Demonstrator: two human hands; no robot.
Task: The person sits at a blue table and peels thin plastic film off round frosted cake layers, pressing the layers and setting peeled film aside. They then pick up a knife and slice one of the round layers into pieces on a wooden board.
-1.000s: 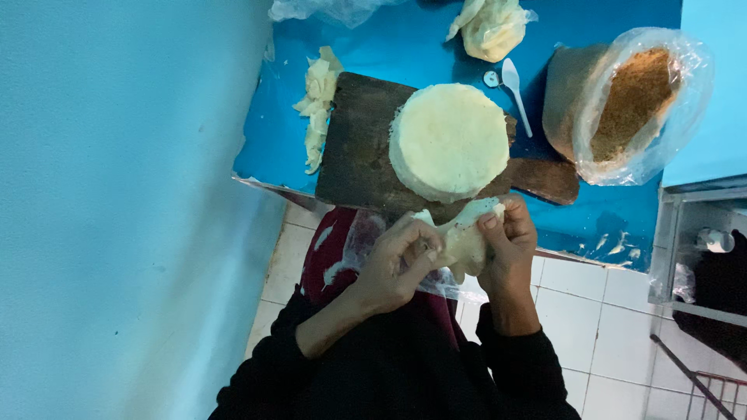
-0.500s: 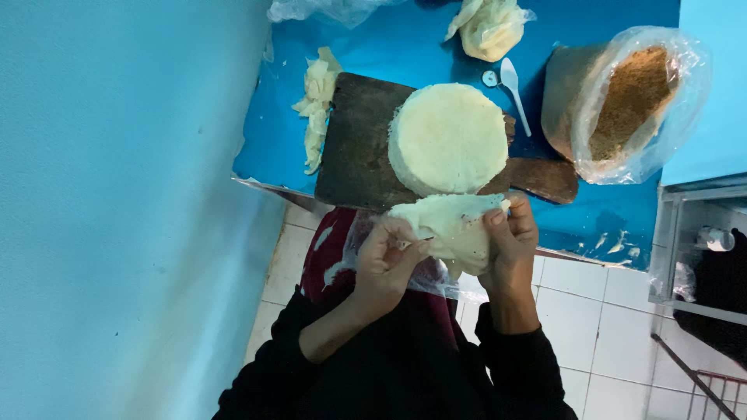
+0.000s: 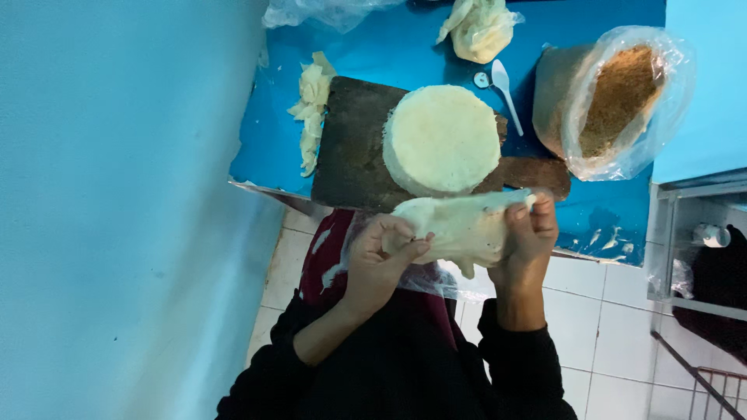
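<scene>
Both hands, left hand (image 3: 381,260) and right hand (image 3: 529,233), pinch a pale, floppy dough sheet (image 3: 463,225) stretched between their fingers beyond the blue bench (image 3: 405,54) edge, above white floor tiles (image 3: 599,288).

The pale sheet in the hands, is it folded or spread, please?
Spread: the pale sheet is stretched flat between the left hand and right hand.

Blue wall (image 3: 117,194), white tiled floor (image 3: 615,311), blue table (image 3: 389,54).

Count-wise: one round pale dough stack (image 3: 442,140), one dark wooden board (image 3: 354,148), one white plastic spoon (image 3: 506,87), and two clear plastic bags beside the board: crumbs (image 3: 622,101), dough scraps (image 3: 481,29).
</scene>
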